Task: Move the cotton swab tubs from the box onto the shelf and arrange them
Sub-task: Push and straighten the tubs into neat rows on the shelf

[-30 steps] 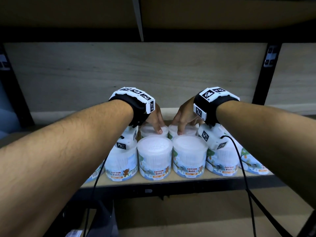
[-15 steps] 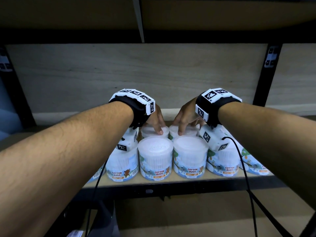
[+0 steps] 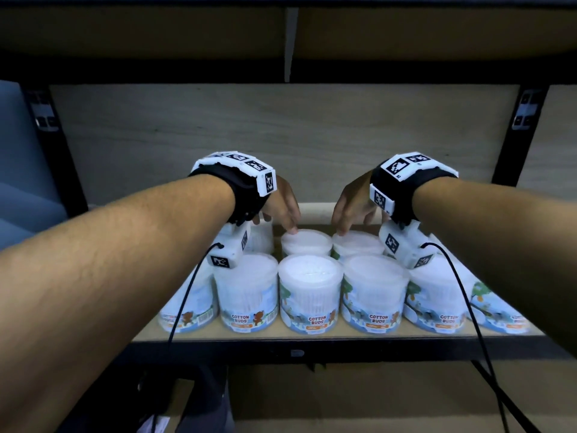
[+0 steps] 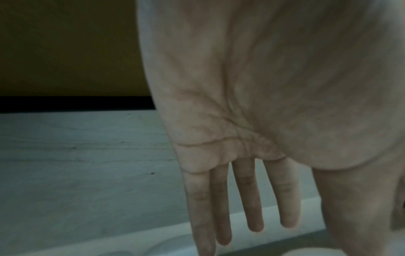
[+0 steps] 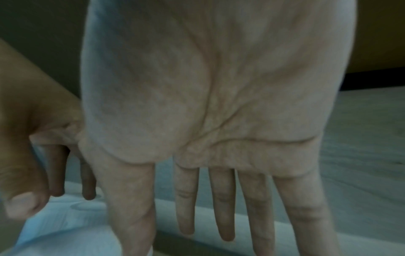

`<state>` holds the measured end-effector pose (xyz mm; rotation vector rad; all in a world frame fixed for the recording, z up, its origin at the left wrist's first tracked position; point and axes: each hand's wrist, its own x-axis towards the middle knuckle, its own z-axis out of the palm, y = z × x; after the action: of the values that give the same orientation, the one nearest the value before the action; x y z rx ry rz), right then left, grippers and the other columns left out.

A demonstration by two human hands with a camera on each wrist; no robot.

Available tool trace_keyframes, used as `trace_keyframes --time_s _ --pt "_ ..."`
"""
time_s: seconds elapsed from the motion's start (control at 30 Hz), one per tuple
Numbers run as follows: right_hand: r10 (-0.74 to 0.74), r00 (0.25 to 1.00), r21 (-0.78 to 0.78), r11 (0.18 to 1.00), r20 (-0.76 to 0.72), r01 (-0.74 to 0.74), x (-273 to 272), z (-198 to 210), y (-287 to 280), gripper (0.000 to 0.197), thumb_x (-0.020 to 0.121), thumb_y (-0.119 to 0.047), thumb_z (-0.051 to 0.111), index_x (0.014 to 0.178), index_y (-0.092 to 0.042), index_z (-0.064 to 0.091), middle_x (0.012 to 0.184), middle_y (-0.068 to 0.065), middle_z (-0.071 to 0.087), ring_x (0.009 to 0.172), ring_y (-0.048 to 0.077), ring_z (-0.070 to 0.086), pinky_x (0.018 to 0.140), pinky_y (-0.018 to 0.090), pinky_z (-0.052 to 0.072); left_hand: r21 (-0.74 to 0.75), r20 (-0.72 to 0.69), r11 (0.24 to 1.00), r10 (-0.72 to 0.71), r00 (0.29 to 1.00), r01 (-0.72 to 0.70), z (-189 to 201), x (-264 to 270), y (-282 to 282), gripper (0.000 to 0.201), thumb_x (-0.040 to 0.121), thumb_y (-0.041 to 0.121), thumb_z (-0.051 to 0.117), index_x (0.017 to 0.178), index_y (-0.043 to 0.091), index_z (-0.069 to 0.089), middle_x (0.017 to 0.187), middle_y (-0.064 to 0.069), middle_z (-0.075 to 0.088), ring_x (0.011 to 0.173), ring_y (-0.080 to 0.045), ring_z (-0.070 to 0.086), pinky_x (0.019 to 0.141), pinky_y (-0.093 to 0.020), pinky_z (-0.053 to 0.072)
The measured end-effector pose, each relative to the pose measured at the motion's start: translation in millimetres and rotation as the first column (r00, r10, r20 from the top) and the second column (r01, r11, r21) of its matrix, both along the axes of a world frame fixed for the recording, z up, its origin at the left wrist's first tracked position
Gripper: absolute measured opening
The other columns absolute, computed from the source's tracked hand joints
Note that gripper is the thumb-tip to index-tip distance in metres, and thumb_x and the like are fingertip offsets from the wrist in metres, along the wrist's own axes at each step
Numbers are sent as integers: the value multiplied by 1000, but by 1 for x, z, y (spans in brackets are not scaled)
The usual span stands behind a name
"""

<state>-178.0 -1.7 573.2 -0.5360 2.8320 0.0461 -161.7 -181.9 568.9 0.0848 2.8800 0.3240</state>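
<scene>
**Operator:** Checking the shelf (image 3: 146, 334) first: what condition applies under both hands?

**Inspector:** Two rows of cotton swab tubs stand on it. The front row (image 3: 309, 292) sits nearer the person than the fingertips, close to the shelf's front edge; the back row lies directly beneath them. No box is identifiable in any view.

**Operator:** State of each hand.

**Inspector:** Left hand (image 3: 281, 204): fingers extended and spread, nothing enclosed, fingertips at the lid of the back-row tub (image 3: 306, 242) below it. Right hand (image 3: 352, 207): likewise flat and empty, fingertips at the lid of the neighbouring tub (image 3: 357, 243). Both wrist views confirm straight fingers. Whether the tips press or merely hover cannot be determined.

**Operator:** Principal hazard?

**Inspector:** Judged as follows. A straightening push from fingertips alone, applied high on a light tub, may tip it rather than slide it. A pull toward the wrists would drive the back row into the front row, which has little margin before the edge.

**Operator:** Secondary hazards?

**Inspector:** Each wrist unit (image 3: 232, 248) hangs just over a front-row lid; lowering the forearms could knock one. The cable (image 3: 468, 304) trailing across the right-side labels could snag on withdrawal.
</scene>
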Motion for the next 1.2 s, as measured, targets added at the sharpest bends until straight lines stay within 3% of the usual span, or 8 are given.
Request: trace_keyframes --time_s 0.13,0.43,0.53,0.67,0.8,0.9,1.07,1.2 --pt "16 999 -70 997 -41 -19 -1 14 -25 48 92 -25 68 137 -14 56 137 9 58 106 26 63 32 14 43 -49 -85 996 70 994 -74 17 8 -32 57 82 32 80 135 26 60 131 0 59 119 -23 57 91 -43 58" --pt "49 994 -148 987 -93 -62 -12 22 -95 54 92 -37 66 136 -9 55 133 9 61 93 25 62 73 33 51 -188 -160 968 134 978 -164 35 10 -97 65 85 26 77 144 24 49 143 2 51 125 -24 52 96 -42 54" --pt "80 993 -191 977 -83 -95 -17 25 -112 53 94 -34 64 138 -7 52 134 12 58 85 21 62 64 30 49 -177 -147 968 154 977 -179 30 4 -116 66 84 26 79 143 24 50 142 2 52 121 -22 53 95 -41 55" --pt "96 991 -231 966 -96 -116 -26 21 -131 44 100 -28 55 136 -4 48 125 7 54 112 26 58 53 22 42 -217 -173 962 130 976 -167 21 0 -128 65 86 28 77 145 22 50 142 2 54 107 -13 53 64 -3 49" --pt "37 994 -241 969 -105 -61 -34 6 -152 68 91 -41 67 144 -7 42 144 8 47 93 22 51 72 32 44 -291 -167 945 107 980 -152 10 -9 -139 65 88 30 74 146 21 48 142 1 54 108 -14 55 45 0 37" --pt "45 995 -190 980 -85 -61 -40 -2 -165 75 88 -47 67 146 -8 41 146 14 47 93 25 54 60 30 45 -280 -152 946 125 980 -164 -1 -17 -147 66 89 33 73 148 22 45 144 0 52 123 -18 54 42 1 36" --pt "104 991 -94 989 -82 -111 -42 -12 -183 83 81 -58 70 144 -10 45 138 12 53 74 21 57 57 28 45 -200 -33 951 236 971 -238 -20 -24 -158 85 80 36 81 152 34 35 152 -1 41 131 -29 50 89 -33 57" --pt "123 989 -44 991 -78 -127 -45 -14 -193 88 77 -61 72 144 -11 45 133 11 57 67 18 57 58 28 47 -118 45 961 257 965 -250 -26 -25 -160 89 75 31 85 150 37 37 153 -1 37 127 -33 52 89 -41 58"
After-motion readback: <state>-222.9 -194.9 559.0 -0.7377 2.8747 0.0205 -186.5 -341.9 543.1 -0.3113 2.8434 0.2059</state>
